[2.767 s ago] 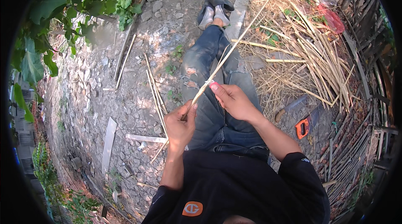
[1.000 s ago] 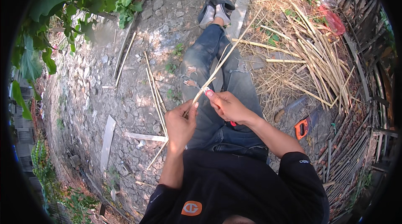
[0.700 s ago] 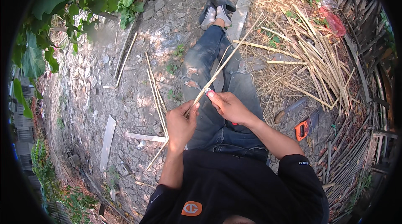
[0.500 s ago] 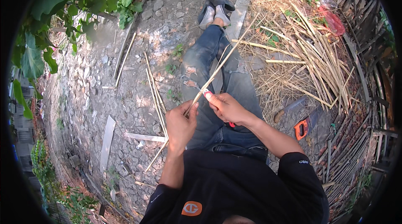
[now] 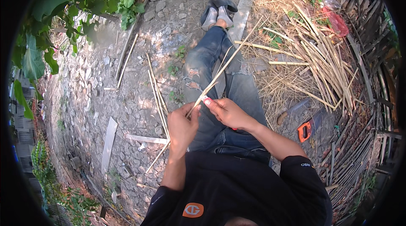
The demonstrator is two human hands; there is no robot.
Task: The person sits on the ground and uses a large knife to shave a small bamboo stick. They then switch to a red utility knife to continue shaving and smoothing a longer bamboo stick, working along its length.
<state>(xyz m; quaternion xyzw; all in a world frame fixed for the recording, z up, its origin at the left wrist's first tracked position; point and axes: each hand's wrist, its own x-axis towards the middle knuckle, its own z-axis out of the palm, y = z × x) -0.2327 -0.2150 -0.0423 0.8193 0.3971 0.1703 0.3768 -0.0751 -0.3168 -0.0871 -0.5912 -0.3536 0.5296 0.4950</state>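
Observation:
A long split bamboo stick [image 5: 223, 68] slants up and to the right over my legs. Its near end is pinched between the thumb and fingers of my left hand [image 5: 182, 123]. My right hand [image 5: 229, 113] is closed around a red-handled knife [image 5: 206, 98], thumb forward. The knife's front end touches the stick just beyond my left fingers; most of its handle is hidden in the palm, and the blade hardly shows. A thin sliver [image 5: 223, 59] curls away from the stick farther up.
My outstretched legs in torn jeans [image 5: 203, 63] lie beneath the work. To the right are a pile of bamboo strips [image 5: 319, 52], shavings, an orange-handled saw [image 5: 304, 131] and a wooden-handled blade [image 5: 292, 111]. Loose sticks [image 5: 157, 95] and a flat slat [image 5: 109, 143] lie left.
My right hand and the knife have slid a short way down the stick, closer to my left hand. The left hand stays nearly still.

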